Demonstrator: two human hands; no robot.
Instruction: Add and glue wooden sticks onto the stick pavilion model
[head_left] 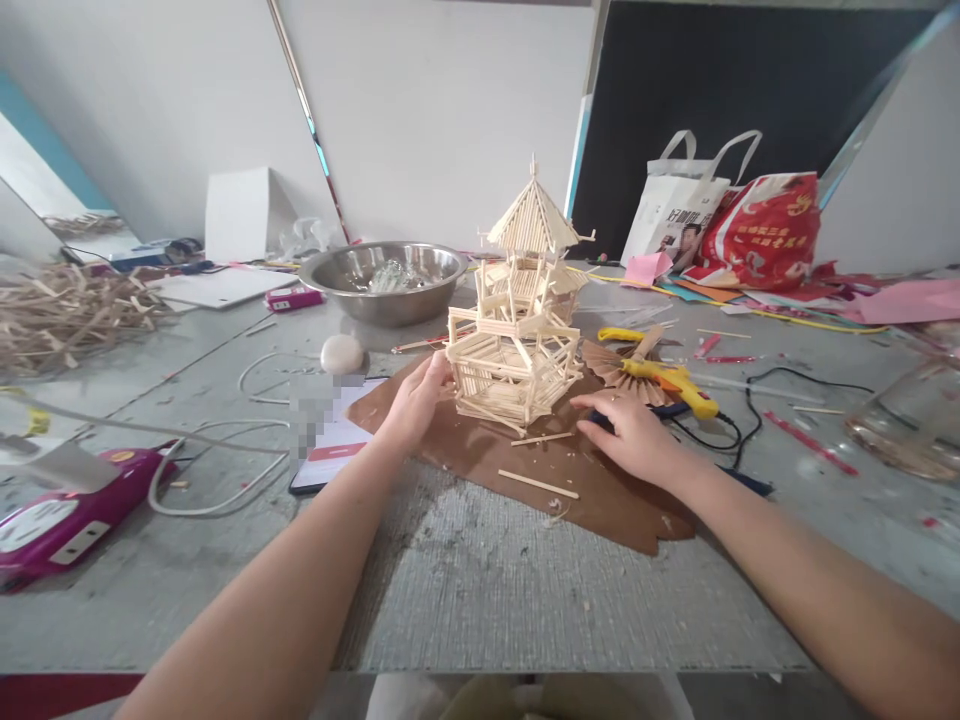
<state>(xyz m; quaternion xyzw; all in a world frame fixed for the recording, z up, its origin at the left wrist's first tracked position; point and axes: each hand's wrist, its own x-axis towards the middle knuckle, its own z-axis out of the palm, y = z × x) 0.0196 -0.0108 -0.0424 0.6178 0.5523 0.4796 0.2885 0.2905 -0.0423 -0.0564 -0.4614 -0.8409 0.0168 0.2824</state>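
In the head view, the hands are held apart, with a pale stick-built model [517,365] set between them on a brown sheet [465,450]. The model's near left side is touched by the left hand [417,402], seemingly so that it is steadied; whether the fingers are closed on any stick cannot be told. The right hand [628,432] is held just beside the model's right side, fingers loosely bent, and no object can be seen in its grasp. Whether the roofed part [534,215] behind is joined to the front tier cannot be told. Between the hands, nearer the body, a loose stick [538,485] is laid on the sheet, by which the bench [480,600] is perhaps kept from glue. Just beyond the right hand, a yellow glue gun [675,385] is placed, presumably for easy reach.
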